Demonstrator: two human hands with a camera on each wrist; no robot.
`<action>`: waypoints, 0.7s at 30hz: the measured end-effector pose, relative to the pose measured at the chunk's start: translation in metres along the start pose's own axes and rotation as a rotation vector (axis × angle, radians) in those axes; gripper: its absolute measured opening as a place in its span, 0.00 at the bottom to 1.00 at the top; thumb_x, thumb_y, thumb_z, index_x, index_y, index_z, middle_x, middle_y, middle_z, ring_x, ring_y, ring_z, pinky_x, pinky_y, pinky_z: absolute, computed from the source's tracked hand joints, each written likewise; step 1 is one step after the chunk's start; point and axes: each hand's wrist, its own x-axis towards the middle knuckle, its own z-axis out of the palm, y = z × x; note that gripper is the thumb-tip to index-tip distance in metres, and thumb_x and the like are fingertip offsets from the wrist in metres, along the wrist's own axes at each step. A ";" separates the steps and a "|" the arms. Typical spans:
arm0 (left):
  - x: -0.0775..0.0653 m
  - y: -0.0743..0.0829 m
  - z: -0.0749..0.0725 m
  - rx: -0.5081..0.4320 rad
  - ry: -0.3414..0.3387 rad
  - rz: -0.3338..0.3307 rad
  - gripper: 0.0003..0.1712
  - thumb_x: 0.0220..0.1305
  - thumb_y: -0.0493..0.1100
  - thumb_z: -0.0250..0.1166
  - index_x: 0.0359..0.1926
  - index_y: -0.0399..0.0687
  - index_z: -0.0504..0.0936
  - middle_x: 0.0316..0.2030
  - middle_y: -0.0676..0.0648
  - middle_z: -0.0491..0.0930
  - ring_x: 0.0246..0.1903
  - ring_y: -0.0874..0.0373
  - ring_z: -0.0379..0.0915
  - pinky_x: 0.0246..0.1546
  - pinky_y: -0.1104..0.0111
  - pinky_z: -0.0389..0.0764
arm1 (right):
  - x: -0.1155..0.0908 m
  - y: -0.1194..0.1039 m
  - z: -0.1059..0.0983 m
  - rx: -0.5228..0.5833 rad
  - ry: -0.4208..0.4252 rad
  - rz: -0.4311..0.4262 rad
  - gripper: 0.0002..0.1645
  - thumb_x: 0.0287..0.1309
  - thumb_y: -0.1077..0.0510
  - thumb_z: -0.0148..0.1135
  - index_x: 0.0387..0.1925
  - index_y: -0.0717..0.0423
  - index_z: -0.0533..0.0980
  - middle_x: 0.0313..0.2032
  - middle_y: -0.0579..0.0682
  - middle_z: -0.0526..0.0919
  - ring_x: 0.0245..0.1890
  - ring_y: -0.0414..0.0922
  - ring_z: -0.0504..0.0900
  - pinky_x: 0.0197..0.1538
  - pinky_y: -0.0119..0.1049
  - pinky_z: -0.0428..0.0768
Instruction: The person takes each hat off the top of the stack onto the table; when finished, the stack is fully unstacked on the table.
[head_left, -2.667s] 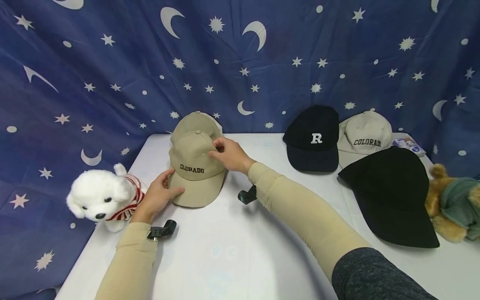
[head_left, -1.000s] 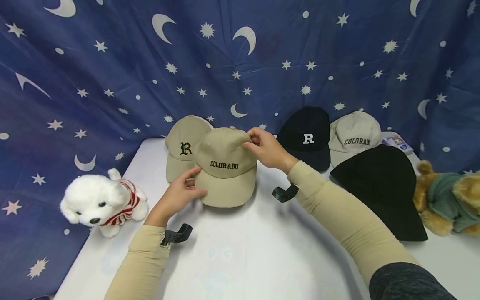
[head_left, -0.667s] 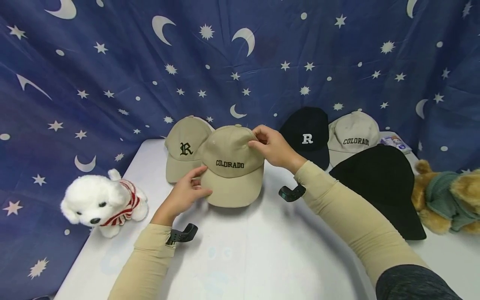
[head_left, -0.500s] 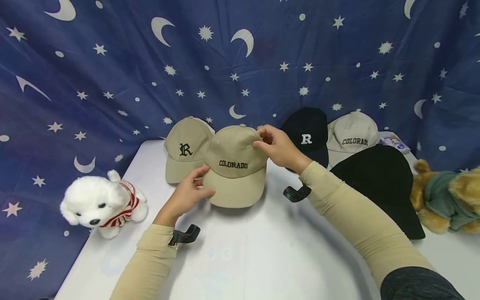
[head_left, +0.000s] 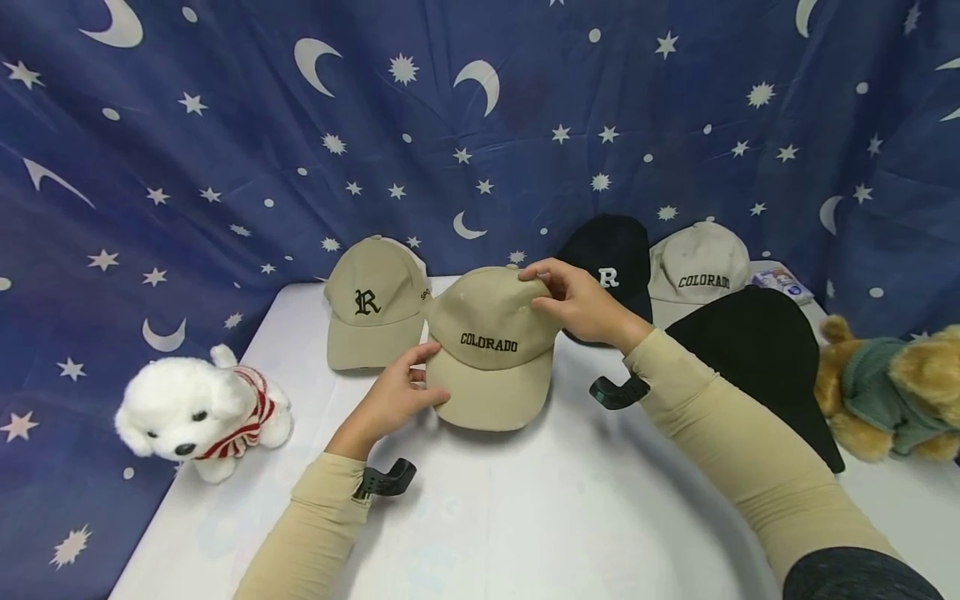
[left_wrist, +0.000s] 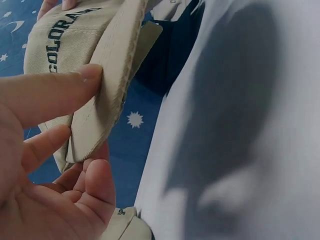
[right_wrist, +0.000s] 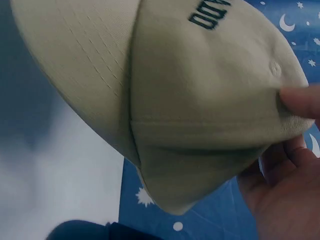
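Note:
A khaki baseball cap (head_left: 487, 350) lettered COLORADO is held between both hands, its brim toward me. My left hand (head_left: 393, 396) pinches the left edge of the brim; in the left wrist view its thumb (left_wrist: 60, 97) lies on top with the other fingers curled beneath. My right hand (head_left: 581, 304) grips the upper right of the crown, and the right wrist view shows the thumb (right_wrist: 302, 102) on the outer cloth. Beneath the brim, a shadow falls on the white table (head_left: 442, 533). Behind it to the left sits another khaki cap (head_left: 375, 304) with an R.
On the right are a dark R cap (head_left: 626, 250), a cream COLORADO cap (head_left: 701, 258) and a large black cap (head_left: 757, 358). A small colourful packet (head_left: 783, 283) lies behind. Plush toys flank the table: a white dog (head_left: 187, 408) and a brown bear (head_left: 892, 392). A starry curtain (head_left: 420, 108) hangs behind.
Both hands have carried the COLORADO cap rightward from in front of the khaki R cap, uncovering it. Over the last half second the cap has come slightly lower and nearer.

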 end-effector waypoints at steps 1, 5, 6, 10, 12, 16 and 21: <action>0.000 0.000 0.001 0.000 -0.005 -0.002 0.43 0.57 0.32 0.72 0.72 0.37 0.64 0.65 0.38 0.67 0.49 0.47 0.74 0.45 0.63 0.77 | -0.001 0.000 -0.001 0.007 -0.006 0.002 0.20 0.64 0.72 0.60 0.58 0.67 0.74 0.50 0.61 0.79 0.41 0.49 0.77 0.44 0.33 0.76; 0.000 -0.001 0.006 0.006 -0.018 -0.008 0.43 0.57 0.32 0.72 0.72 0.38 0.64 0.65 0.39 0.67 0.49 0.48 0.74 0.45 0.63 0.77 | -0.006 0.000 -0.005 0.023 -0.019 0.017 0.21 0.63 0.74 0.59 0.58 0.68 0.75 0.52 0.62 0.79 0.43 0.48 0.78 0.46 0.31 0.76; 0.000 -0.002 0.007 0.003 -0.021 -0.005 0.43 0.57 0.32 0.73 0.71 0.38 0.64 0.65 0.39 0.67 0.49 0.48 0.75 0.46 0.63 0.78 | -0.007 0.000 -0.006 0.025 -0.020 0.020 0.21 0.63 0.74 0.58 0.58 0.68 0.75 0.53 0.62 0.79 0.45 0.48 0.78 0.47 0.31 0.77; 0.001 -0.002 0.014 0.002 -0.037 -0.002 0.42 0.57 0.32 0.73 0.71 0.38 0.65 0.64 0.39 0.68 0.49 0.49 0.75 0.46 0.63 0.78 | -0.013 0.000 -0.009 0.001 -0.018 0.035 0.21 0.64 0.74 0.57 0.58 0.68 0.76 0.58 0.61 0.78 0.51 0.50 0.78 0.50 0.31 0.76; 0.002 -0.001 0.018 0.001 -0.044 -0.002 0.43 0.57 0.32 0.73 0.71 0.38 0.64 0.64 0.40 0.68 0.48 0.50 0.75 0.46 0.63 0.78 | -0.016 0.000 -0.011 -0.025 -0.014 0.036 0.20 0.64 0.74 0.56 0.57 0.67 0.78 0.57 0.61 0.79 0.51 0.50 0.78 0.50 0.31 0.76; 0.003 0.002 0.026 0.003 -0.052 0.002 0.43 0.56 0.32 0.73 0.71 0.38 0.64 0.64 0.40 0.68 0.47 0.51 0.76 0.44 0.64 0.78 | -0.022 0.000 -0.018 -0.076 -0.009 0.044 0.19 0.63 0.73 0.57 0.55 0.66 0.80 0.55 0.60 0.81 0.48 0.48 0.78 0.48 0.30 0.76; 0.006 0.003 0.036 -0.013 -0.067 0.013 0.43 0.56 0.31 0.73 0.71 0.37 0.64 0.63 0.40 0.69 0.45 0.51 0.77 0.42 0.66 0.79 | -0.028 0.001 -0.025 -0.070 -0.004 0.055 0.17 0.62 0.70 0.64 0.52 0.67 0.79 0.51 0.60 0.81 0.39 0.44 0.78 0.43 0.29 0.76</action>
